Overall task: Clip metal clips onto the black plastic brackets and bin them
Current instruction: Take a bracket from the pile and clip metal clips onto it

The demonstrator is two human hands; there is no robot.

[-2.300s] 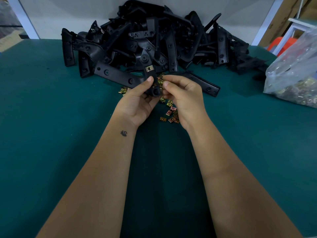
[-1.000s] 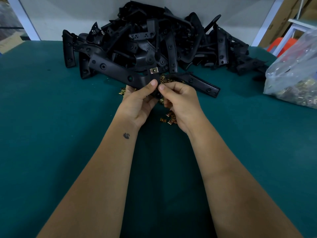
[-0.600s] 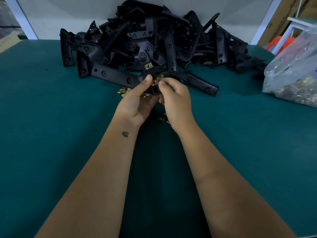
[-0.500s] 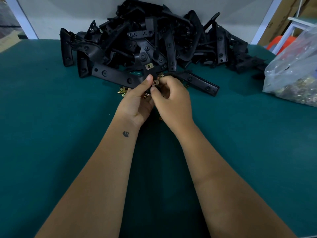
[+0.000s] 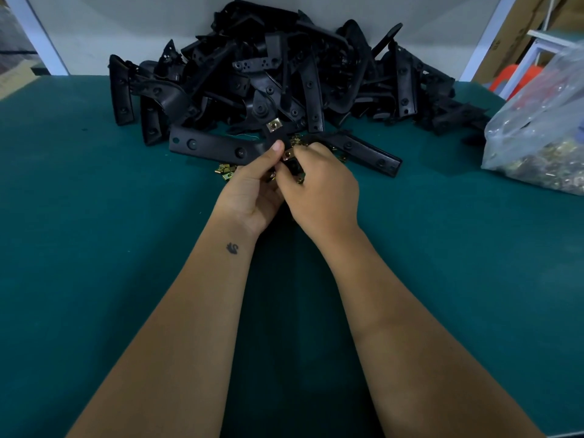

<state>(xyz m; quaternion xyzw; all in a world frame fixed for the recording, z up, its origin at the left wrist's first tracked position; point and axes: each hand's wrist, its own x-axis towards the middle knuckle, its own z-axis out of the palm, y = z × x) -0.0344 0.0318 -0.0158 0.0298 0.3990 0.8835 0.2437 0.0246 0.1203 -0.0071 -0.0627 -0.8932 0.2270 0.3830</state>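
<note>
My left hand (image 5: 252,191) grips a long black plastic bracket (image 5: 218,148) near its bend, thumb on top. One brass metal clip (image 5: 273,125) sits on the bracket's upright tab. My right hand (image 5: 319,188) pinches a second metal clip (image 5: 287,154) against the bracket just beside my left thumb. Loose metal clips (image 5: 225,171) lie scattered on the green table under and around both hands, partly hidden by them.
A big heap of black brackets (image 5: 284,67) fills the back of the green table (image 5: 94,232). Another long bracket (image 5: 369,153) lies just right of my hands. A clear plastic bag of clips (image 5: 543,134) sits at the right edge.
The bracket tipped up and came back down in my left hand. My right hand took a clip from the table and brought it to the bracket beside my left thumb.
</note>
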